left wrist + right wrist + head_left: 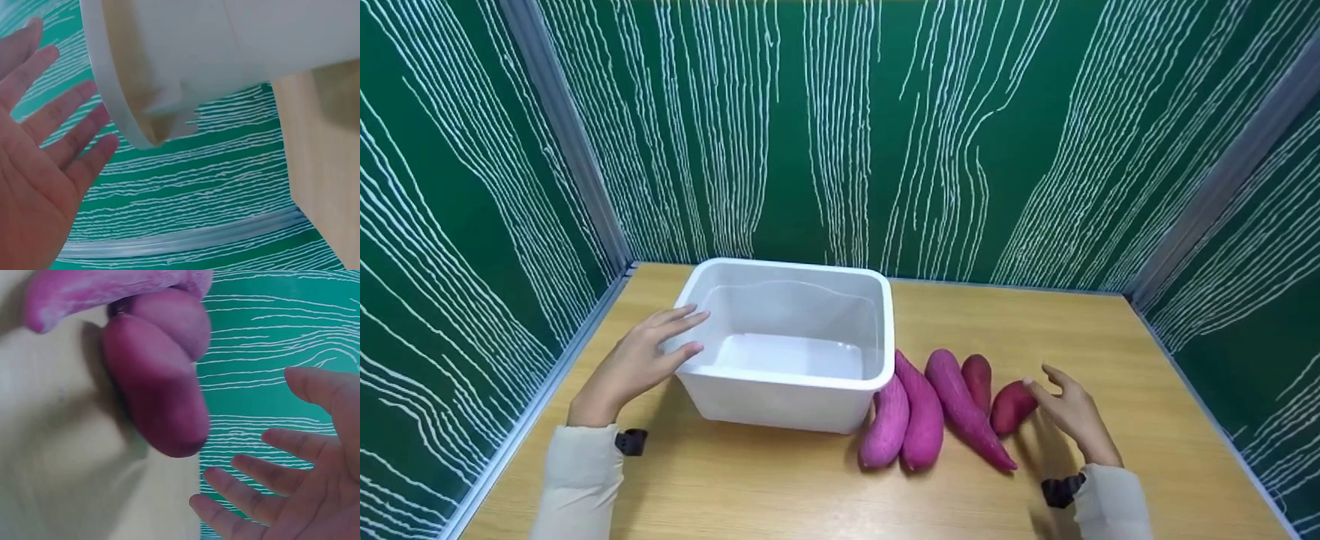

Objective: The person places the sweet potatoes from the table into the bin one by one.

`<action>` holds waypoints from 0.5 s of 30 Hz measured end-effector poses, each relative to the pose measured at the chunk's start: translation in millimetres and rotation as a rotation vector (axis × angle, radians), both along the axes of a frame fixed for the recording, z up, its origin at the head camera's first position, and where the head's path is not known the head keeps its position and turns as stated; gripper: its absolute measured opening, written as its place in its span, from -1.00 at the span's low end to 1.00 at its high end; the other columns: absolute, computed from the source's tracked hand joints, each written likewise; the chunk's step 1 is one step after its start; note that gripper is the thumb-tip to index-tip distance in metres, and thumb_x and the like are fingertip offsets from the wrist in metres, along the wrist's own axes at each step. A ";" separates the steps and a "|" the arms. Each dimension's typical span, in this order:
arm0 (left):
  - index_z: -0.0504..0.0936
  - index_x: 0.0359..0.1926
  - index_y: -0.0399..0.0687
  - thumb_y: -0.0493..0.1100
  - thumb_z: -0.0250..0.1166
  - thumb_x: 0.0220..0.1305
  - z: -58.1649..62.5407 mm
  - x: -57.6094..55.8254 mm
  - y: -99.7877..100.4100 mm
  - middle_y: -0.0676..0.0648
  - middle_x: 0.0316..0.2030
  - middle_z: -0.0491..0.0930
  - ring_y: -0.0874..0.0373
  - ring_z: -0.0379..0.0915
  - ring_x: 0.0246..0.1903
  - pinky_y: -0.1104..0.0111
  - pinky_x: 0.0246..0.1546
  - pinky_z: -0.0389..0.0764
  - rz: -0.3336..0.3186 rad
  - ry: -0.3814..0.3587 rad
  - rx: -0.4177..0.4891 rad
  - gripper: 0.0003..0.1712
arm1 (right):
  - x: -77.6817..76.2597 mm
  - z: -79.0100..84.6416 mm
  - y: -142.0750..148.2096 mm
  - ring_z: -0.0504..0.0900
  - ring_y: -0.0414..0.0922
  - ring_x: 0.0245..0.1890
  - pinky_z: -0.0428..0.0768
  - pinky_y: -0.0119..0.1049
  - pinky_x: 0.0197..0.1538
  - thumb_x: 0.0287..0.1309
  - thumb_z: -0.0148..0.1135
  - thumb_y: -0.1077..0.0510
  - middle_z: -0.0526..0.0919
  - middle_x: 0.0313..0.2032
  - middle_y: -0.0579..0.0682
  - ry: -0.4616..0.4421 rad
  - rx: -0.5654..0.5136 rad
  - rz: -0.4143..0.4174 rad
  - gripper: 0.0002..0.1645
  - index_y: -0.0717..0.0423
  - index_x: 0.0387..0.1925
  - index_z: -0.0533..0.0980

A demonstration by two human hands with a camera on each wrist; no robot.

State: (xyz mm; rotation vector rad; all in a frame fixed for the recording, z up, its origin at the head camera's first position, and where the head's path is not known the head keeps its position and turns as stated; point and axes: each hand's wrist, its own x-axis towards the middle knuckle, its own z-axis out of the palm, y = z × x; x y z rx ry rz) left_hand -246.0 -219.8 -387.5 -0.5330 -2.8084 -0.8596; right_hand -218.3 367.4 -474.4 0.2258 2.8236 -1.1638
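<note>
cream-sleeved left hand [639, 361]: fingers spread, beside white rectangular plastic bin [784, 403]. right hand [1072, 411]: fingers spread, near dark-red oblong sweet potato [1011, 409].

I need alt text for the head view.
A person's left hand is at the left rim of a white bin; their right hand is beside five pink and red sweet potatoes on a wooden table.

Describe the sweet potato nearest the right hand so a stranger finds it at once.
Start at the white bin on the wooden table. To its right, sweet potatoes run in a row toward the right hand. The outermost red sweet potato is short and plump, unlike the long pink ones, and lies closer to the hand than the other red one.
</note>
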 end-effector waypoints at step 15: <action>0.71 -0.01 0.00 0.01 0.45 0.06 -9.4 3.4 -11.9 -0.11 0.08 0.62 -0.24 0.37 0.21 -0.16 0.16 0.44 -0.056 -0.065 0.117 -0.56 | -3.5 -22.7 4.6 0.04 0.46 0.35 0.10 0.31 0.38 0.39 -0.11 -0.24 0.03 0.33 0.60 -0.081 -0.047 -0.043 0.00 0.45 0.43 -0.18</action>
